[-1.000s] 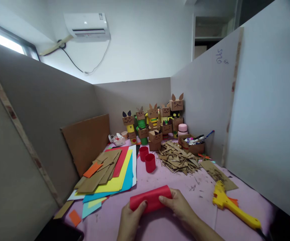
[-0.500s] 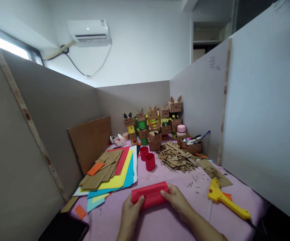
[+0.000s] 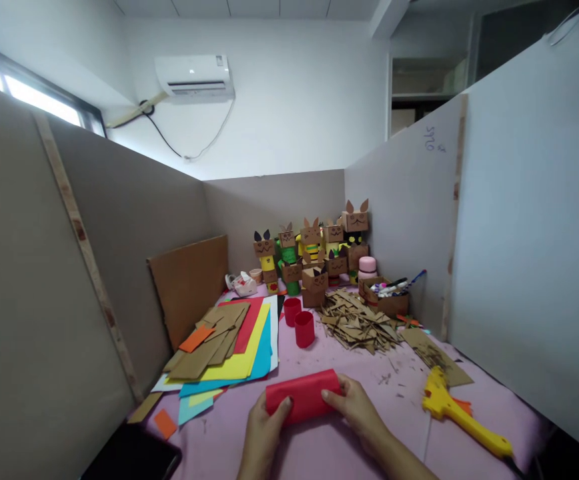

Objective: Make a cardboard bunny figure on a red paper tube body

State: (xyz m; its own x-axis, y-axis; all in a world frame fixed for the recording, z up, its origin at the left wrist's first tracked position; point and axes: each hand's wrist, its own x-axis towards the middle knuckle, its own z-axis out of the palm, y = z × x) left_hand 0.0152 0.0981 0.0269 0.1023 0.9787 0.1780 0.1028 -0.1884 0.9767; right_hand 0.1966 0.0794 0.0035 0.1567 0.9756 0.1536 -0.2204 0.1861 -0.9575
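Between my two hands is a red paper roll (image 3: pixel 303 395), held level above the pink-covered table (image 3: pixel 339 453). My left hand (image 3: pixel 265 427) grips its left end, thumb pressed on the near face. At the right end my right hand (image 3: pixel 354 408) is closed on it, thumb likewise in front; the fingers behind the paper are hidden. Just beyond stand two short red tubes, a nearer one (image 3: pixel 304 330) and a farther one (image 3: pixel 292 311). A yellow glue gun (image 3: pixel 462 413) lies to the right of my right hand.
Coloured paper sheets (image 3: pixel 259 347) and cardboard pieces (image 3: pixel 209 340) lie at left, near a black flat device (image 3: pixel 132 453). Cardboard strips (image 3: pixel 357 320) are heaped beyond, beside a box of pens (image 3: pixel 392 303). Cardboard animal figures (image 3: pixel 314 287) stand at the back. Partition walls (image 3: pixel 399 220) enclose the table.
The whole view has shifted slightly, so things appear a little lower and farther right. Both hands keep hold of the red paper roll, with little visible change in grip.
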